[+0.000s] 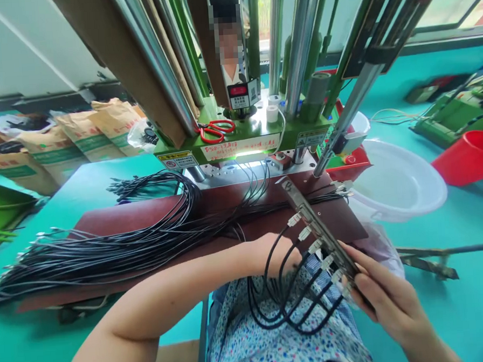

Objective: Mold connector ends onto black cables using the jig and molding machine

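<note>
My right hand (387, 300) is closed around the lower end of a long metal mould bar (319, 228), which slants up and left over my lap. Several cable connectors (315, 246) sit in a row along the bar's left edge. From them black cables (286, 311) loop down in front of a floral garment. My left hand (280, 254) is bent inward behind these loops, close to the connectors. Its fingers are mostly hidden, so I cannot tell whether they hold a cable.
A green press (239, 132) with steel columns stands ahead, red-handled scissors (218, 131) on it. A large bundle of black cables (107, 253) lies across the brown board (101, 218). At right are a white basin (403, 178) and a red bucket (471, 158). Beyond the press is a person (231, 68).
</note>
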Motion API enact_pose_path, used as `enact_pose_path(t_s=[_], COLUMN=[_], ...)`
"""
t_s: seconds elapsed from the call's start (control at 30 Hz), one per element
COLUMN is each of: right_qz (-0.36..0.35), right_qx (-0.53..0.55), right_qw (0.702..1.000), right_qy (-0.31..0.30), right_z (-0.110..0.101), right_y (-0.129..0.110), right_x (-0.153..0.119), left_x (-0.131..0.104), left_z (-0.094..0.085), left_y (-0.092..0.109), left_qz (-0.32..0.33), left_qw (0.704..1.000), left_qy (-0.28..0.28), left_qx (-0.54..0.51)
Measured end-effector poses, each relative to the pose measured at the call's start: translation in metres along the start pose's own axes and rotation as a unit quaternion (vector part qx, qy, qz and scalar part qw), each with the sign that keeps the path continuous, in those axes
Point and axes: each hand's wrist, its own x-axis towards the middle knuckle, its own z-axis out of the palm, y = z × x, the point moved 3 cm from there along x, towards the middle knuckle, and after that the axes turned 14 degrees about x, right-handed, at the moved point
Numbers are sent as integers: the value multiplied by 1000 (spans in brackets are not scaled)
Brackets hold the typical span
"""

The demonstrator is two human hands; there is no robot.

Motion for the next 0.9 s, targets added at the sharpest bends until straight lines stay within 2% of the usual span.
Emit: enact_pose_path(t_s=[0.1, 0.17, 0.33, 0.4, 0.5, 0.57, 0.63, 0.67, 0.77, 0.8, 0.83, 0.87, 0.9], right_qz=[-8, -8, 12, 21, 36, 34, -20, -59, -155, -173, -186, -197, -204], right_qx=[1, -5, -67, -90, -177, -269, -388, -459, -639, -667, -676, -666, -641], right_qw=[1000, 1000, 997, 995, 981, 957, 913, 877, 746, 718, 706, 711, 730], right_qy=[19, 13, -33, -32, -68, -103, -127, -127, -103, -98, -100, -108, -119], right_z=[-14, -21, -37, -45, -57, -62, -63, -62, -54, -52, -51, -51, -52], right_y=[-14, -21, -16, -8, 2, 5, 2, -1, -11, -13, -14, -14, -14], right_x=[16, 36, 98, 118, 141, 151, 157, 159, 161, 161, 160, 160, 161], left_x=[15, 30, 63, 68, 69, 67, 65, 64, 56, 51, 47, 41, 35], left_z=[-29, -36, -26, -23, -21, -18, -15, -14, -15, -18, -22, -27, -33], left_y=[-10, -19, -41, -45, -49, -51, -52, -52, -52, -53, -55, -58, -62], left_qz=[-28, -60, -113, -123, -140, -151, -153, -152, -140, -136, -133, -133, -137], left_qw=[997, 992, 983, 980, 976, 975, 975, 975, 969, 964, 956, 945, 930], left_qy=[35, 56, 60, 76, 113, 134, 147, 155, 202, 228, 257, 290, 325], left_qx=[57, 92, 135, 139, 122, 95, 69, 55, 0, -26, -53, -79, -103])
